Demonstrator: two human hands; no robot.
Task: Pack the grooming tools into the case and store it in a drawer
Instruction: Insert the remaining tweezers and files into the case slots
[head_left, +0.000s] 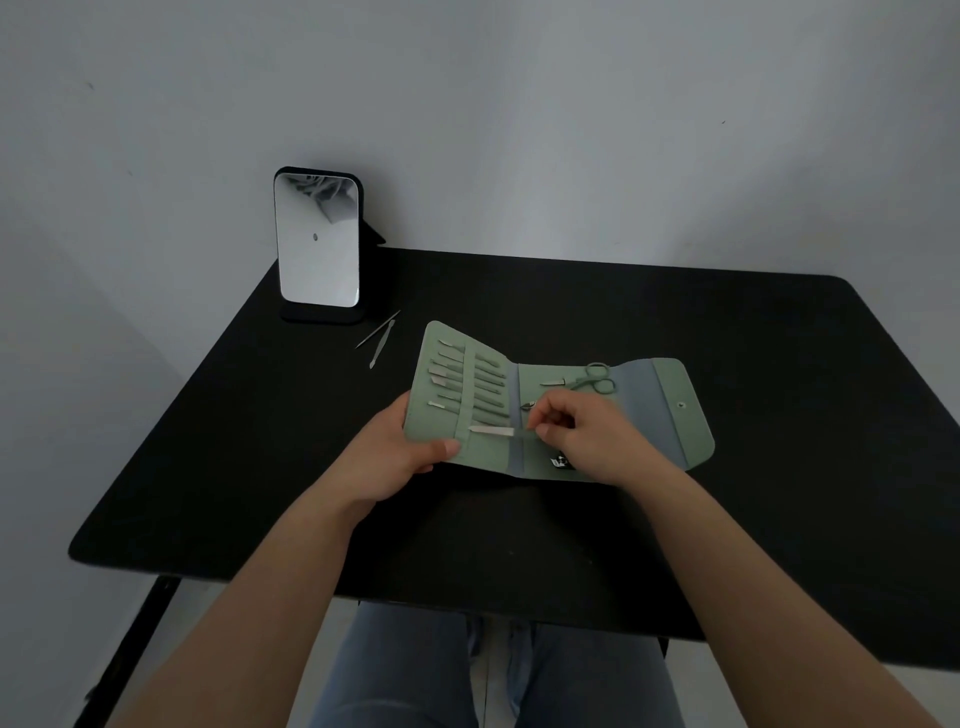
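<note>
Black table (727, 467), left hand (395, 452) gripping green case (670, 415), right fingers (540, 415) pinching file (491, 430)

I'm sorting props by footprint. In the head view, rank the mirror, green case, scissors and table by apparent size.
Largest to smallest:
table
green case
mirror, though standing farther back
scissors

Open on a black table (727, 467): a sage-green fold-out fabric case (680, 410), left panel lifted by the left hand (400, 457), thumb pressed on its near edge. Pinched in the right hand (587, 436): a flat silver metal tool (491, 430), lying across the near row of loops. Farther left, loose on the table, two slim silver metal tools (379, 338) near a rounded rectangular standing mirror (318, 239); green-handled small scissors (595, 379) tucked in the middle panel.
</note>
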